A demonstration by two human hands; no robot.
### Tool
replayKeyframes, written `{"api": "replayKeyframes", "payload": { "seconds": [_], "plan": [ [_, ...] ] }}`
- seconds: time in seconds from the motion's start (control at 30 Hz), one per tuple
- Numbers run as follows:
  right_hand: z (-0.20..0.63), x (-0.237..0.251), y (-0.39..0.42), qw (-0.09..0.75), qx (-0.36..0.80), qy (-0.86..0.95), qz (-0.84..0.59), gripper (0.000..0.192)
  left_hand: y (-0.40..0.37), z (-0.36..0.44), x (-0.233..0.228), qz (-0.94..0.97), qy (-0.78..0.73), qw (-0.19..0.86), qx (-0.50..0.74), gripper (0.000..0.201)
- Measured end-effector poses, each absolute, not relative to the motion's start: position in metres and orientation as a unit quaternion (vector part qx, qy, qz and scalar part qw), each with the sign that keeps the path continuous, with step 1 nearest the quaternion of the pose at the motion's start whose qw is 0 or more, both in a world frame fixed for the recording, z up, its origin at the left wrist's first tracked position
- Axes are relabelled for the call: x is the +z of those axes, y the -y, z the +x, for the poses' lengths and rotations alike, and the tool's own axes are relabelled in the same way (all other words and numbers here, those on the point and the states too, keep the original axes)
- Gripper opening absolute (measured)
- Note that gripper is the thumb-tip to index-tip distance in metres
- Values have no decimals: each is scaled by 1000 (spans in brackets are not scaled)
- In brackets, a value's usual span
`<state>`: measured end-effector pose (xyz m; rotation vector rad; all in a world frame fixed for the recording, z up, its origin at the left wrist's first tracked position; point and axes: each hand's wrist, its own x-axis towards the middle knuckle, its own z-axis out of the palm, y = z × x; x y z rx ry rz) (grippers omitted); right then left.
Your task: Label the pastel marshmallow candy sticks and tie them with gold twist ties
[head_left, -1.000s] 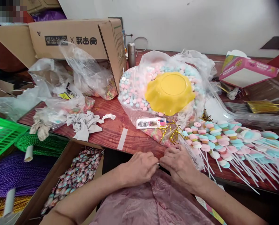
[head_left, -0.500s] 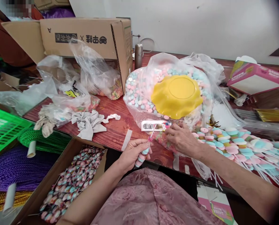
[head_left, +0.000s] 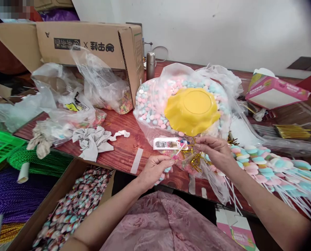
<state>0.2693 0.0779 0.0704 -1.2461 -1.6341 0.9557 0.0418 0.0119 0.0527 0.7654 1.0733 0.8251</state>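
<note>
My left hand [head_left: 154, 170] is closed around a marshmallow skewer [head_left: 166, 170] with pink, blue and white pieces, mostly hidden by the fingers. A white stick slants up from its pink top. To the right, my right hand [head_left: 215, 150] pinches a thin gold twist tie [head_left: 193, 141] at its fingertips. Below those fingertips lies a small bunch of gold twist ties [head_left: 196, 162]. A white printed packet [head_left: 168, 143] rests just beyond both hands. Behind it, an upturned yellow bowl [head_left: 192, 108] sits on a clear bag of pink and blue marshmallows [head_left: 150, 111].
Finished-looking marshmallow skewers [head_left: 270, 165] are piled on the right. Crumpled grey cloth [head_left: 92, 139] and a large cardboard box [head_left: 84, 52] are on the left. An open carton of wrapped candies [head_left: 74, 198] stands below the table edge, near a green crate [head_left: 4, 146].
My right hand has lifted slightly and moved right, drawing out a gold twist tie; the gold bunch now shows. My left hand has shifted slightly right with the marshmallow skewer. The view has moved slightly.
</note>
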Motion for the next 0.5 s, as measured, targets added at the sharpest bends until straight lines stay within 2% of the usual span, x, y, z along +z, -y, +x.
{"api": "replayKeyframes", "payload": {
  "seconds": [0.13,0.23,0.4,0.5],
  "plan": [
    [246,76,-49,406,368,714,-436,13,-20,53,61,376,-481,699,373,32],
    [227,73,-33,362,349,768,-398,27,-22,58,60,393,-474,682,395,30],
    [213,60,-27,372,462,678,-435,24,-16,54,49,380,-487,683,390,25],
    [208,58,-26,378,430,683,-453,24,-9,48,44,396,-482,678,389,24]
  ]
}}
